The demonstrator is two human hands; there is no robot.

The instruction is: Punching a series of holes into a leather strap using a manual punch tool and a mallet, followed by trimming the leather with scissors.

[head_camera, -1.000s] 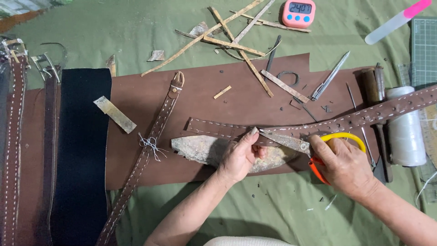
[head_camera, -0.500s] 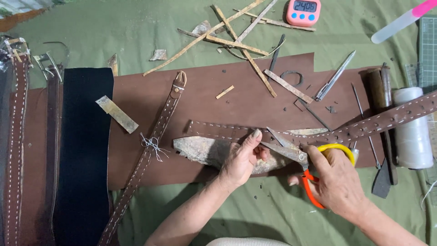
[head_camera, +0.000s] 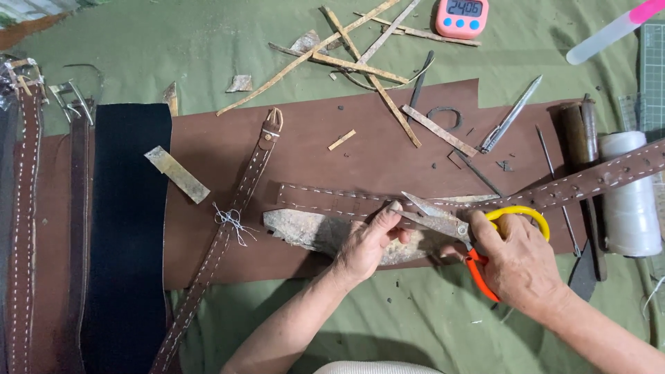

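Head view, centre right of frame: right hand (head_camera: 516, 260) gripping orange-and-yellow scissors (head_camera: 457, 232), blades parted at stitched brown strap (head_camera: 346, 199); left hand (head_camera: 367, 242) pinching strap over brown leather sheet (head_camera: 312, 145).

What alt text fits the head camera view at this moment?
A right hand holds open scissors with yellow and orange handles at a stitched brown leather strap, which the left hand pins to a brown leather sheet on green cloth.
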